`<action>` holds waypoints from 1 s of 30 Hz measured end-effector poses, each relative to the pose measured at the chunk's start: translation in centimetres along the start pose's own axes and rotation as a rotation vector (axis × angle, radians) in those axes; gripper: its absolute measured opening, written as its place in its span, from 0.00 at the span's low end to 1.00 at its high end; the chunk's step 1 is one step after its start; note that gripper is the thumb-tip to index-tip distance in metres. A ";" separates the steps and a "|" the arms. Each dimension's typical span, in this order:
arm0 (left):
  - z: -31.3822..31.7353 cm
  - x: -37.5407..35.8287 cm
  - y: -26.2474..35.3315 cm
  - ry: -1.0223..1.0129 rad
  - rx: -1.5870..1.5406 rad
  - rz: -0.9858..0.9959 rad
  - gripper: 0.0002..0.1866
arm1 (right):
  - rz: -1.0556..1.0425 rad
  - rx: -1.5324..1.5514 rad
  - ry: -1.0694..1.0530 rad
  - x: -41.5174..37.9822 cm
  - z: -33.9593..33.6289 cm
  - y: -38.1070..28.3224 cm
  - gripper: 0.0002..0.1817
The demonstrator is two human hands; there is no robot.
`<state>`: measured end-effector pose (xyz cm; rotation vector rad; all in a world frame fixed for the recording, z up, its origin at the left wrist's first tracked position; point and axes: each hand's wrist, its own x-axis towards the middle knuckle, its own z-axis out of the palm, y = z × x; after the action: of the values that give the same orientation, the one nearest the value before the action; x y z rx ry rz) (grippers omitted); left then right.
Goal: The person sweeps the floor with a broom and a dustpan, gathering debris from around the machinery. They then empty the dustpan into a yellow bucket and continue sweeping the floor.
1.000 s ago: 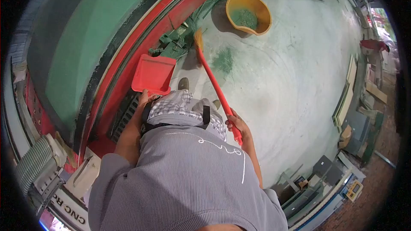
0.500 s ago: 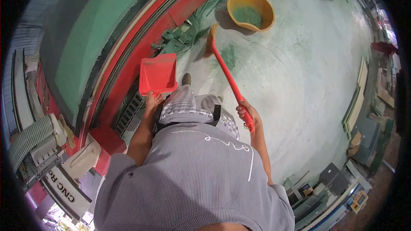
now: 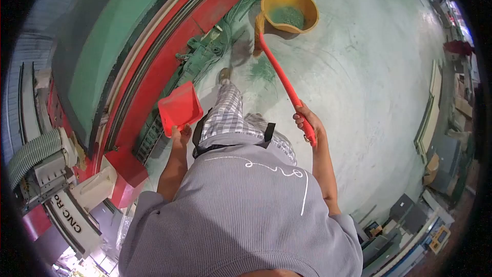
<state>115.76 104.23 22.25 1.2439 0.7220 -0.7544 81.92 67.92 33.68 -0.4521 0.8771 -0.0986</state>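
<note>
My left hand (image 3: 181, 135) is closed on the short handle of a red dustpan (image 3: 180, 106), which is tilted in front of the red machine side. My right hand (image 3: 310, 123) grips the long red handle of a brush (image 3: 281, 74). The brush's tan bristles (image 3: 259, 33) are beside a yellow tub (image 3: 290, 10) with green debris in its bottom. Green dust (image 3: 263, 70) lies on the floor below the bristles.
A green-topped machine with a red side (image 3: 154, 95) runs along the left. Green scraps and cables (image 3: 205, 56) lie against its base. A ribbed hose (image 3: 38, 151) is at far left. Boards (image 3: 429, 115) and panels line the right side.
The dustpan has moved down and left and turned in my left hand. My right hand has shifted right, and the bristles are now closer to the tub. One leg has stepped forward.
</note>
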 end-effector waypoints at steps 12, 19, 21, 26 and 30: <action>-2.5 4.5 0.8 -0.077 0.021 -0.090 0.25 | 0.084 0.050 -0.025 0.3 -1.0 1.9 0.23; 2.4 0.7 2.0 0.111 -0.192 -0.172 0.24 | 0.304 0.366 -0.103 4.3 -2.5 5.5 0.22; 2.6 0.4 2.1 0.114 -0.208 -0.167 0.23 | 0.328 0.215 -0.092 5.2 -2.9 6.3 0.22; 0.5 0.5 2.1 0.031 -0.186 -0.104 0.22 | 0.289 0.086 -0.063 5.1 -7.8 6.9 0.23; -1.3 0.7 0.9 0.136 -0.211 -0.140 0.21 | 0.277 0.037 0.043 3.9 -10.3 5.1 0.25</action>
<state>116.79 105.58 21.97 1.0676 0.9827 -0.6920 76.03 68.00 23.03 -0.2913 0.9703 0.1298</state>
